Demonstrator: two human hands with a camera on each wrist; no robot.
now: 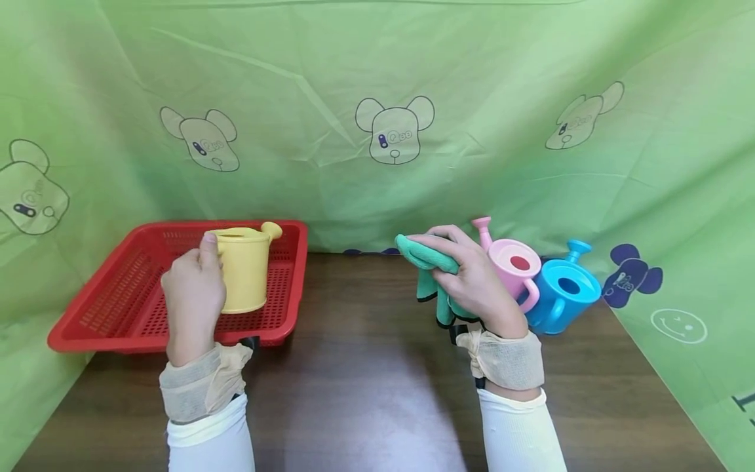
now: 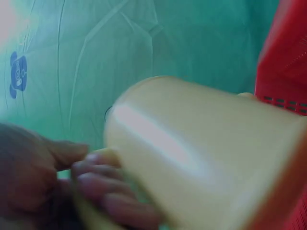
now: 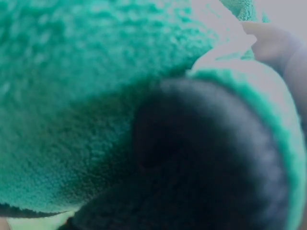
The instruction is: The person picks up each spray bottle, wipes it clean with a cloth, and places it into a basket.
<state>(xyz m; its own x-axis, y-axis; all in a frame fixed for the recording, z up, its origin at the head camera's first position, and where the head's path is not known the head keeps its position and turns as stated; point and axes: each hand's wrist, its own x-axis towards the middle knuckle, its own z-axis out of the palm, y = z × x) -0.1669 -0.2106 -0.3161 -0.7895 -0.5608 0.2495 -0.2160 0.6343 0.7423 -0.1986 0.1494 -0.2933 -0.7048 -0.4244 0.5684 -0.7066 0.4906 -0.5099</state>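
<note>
My left hand [image 1: 193, 295] grips the handle of a yellow toy watering can [image 1: 244, 272], which it holds upright over a red basket [image 1: 126, 344]. In the left wrist view the fingers [image 2: 103, 184] curl round that handle, and the can's smooth side fills the middle. A bunched green cloth [image 1: 426, 255] with dark edging is pinched between the thumb and fingers of my right hand [image 1: 472, 278]; its lower folds hang down above the table. Green pile covers most of the right wrist view, hiding much of that hand.
Just right of my right hand stand a pink watering can [image 1: 510, 262] and a blue watering can [image 1: 566, 295], side by side on the brown wooden table [image 1: 354, 367]. A green printed curtain [image 1: 295, 131] hangs behind and along both sides.
</note>
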